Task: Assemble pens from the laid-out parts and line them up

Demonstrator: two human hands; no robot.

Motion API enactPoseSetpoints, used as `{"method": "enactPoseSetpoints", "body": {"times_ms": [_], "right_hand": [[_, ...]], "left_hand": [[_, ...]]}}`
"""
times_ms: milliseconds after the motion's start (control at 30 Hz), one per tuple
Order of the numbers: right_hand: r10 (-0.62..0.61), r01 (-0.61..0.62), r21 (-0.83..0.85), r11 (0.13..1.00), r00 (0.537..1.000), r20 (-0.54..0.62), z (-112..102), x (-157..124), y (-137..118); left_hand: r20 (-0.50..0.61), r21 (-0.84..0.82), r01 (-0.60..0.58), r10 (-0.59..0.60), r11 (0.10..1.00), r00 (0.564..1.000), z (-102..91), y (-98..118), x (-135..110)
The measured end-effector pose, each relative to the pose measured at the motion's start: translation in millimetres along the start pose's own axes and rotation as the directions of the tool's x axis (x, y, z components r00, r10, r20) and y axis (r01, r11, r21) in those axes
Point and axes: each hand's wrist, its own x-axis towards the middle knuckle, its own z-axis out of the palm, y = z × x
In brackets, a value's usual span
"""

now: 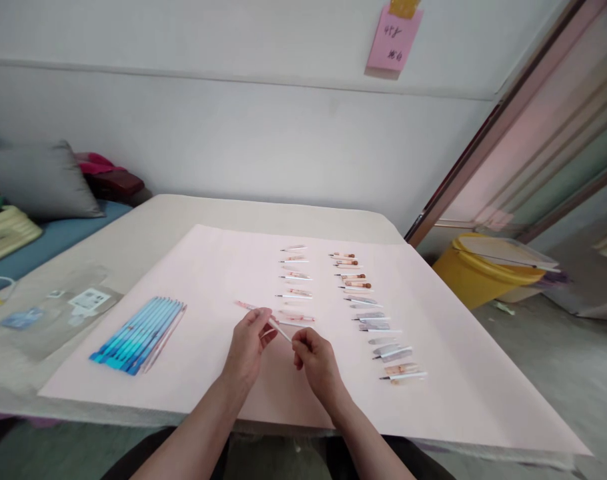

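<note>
In front of me, my left hand is closed round a slim pen barrel, pale with reddish marks, whose end sticks out to the left. Between my hands runs a thin white pen refill, slanting down to the right. My right hand pinches its lower end. Whether the refill sits inside the barrel is hidden by my left fingers. Just beyond my hands lie pen parts with reddish patterns. Farther up, a column of white refills with dark tips lies beside small pale parts.
On the right is a second column of refills and pen parts, some with brown ends. At left lies a row of blue pens beside pinkish ones. A clear plastic bag, grey cushion and yellow bin stand farther out.
</note>
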Motion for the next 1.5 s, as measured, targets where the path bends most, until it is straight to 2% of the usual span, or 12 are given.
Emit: {"method": "enactPoseSetpoints", "body": {"times_ms": [333,567,733,833,967,1033,1067,1133,1200,1267,1400,1500], "right_hand": [[0.029,-0.025,0.107,0.994,0.999,-0.042,0,-1,-2],[0.02,-0.014,0.122,0.992,0.999,-0.047,3,-1,0],[0.03,-0.021,0.141,0.99,0.998,-0.057,8,-1,-5],[-0.001,0.008,0.091,0.996,0.997,-0.078,9,-2,-11],[-0.144,0.125,-0.175,0.977,0.984,-0.103,8,-2,-19],[-0.25,0.218,-0.383,0.898,0.968,-0.034,13,5,-25],[-0.296,0.272,-0.491,0.828,0.955,0.03,17,10,-29],[-0.335,0.37,-0.685,0.628,0.923,0.192,33,24,-37],[-0.27,0.391,-0.834,0.389,0.914,0.303,55,42,-43],[-0.13,0.373,-0.911,0.175,0.926,0.354,78,61,-44],[-0.069,0.37,-0.922,0.115,0.929,0.365,107,83,-40],[-0.089,0.387,-0.915,0.111,0.921,0.379,100,77,-41]], "left_hand": [[0.061,0.112,-0.023,0.016,0.993,0.998,4.7,-5,-16],[0.12,-0.075,0.055,-0.046,0.996,0.992,7.5,-1,-19],[0.018,-0.173,0.135,-0.134,0.976,0.991,4.5,-3,-14],[-0.043,-0.27,0.163,-0.181,0.949,0.983,-3.7,6,-5],[-0.18,-0.375,0.009,-0.083,0.927,0.98,-30.1,42,14],[-0.262,-0.405,-0.11,0.0,0.908,0.965,-47.6,64,22],[-0.283,-0.413,-0.152,0.032,0.898,0.959,-56.0,73,25],[-0.31,-0.424,-0.204,0.07,0.883,0.948,-69.7,84,29],[-0.323,-0.433,-0.214,0.071,0.876,0.944,-77.8,88,30],[-0.33,-0.443,-0.209,0.058,0.872,0.942,-81.1,87,30],[-0.315,-0.46,-0.195,0.046,0.866,0.948,-82.3,83,29],[-0.304,-0.463,-0.177,0.032,0.869,0.952,-82.8,82,28]]}}
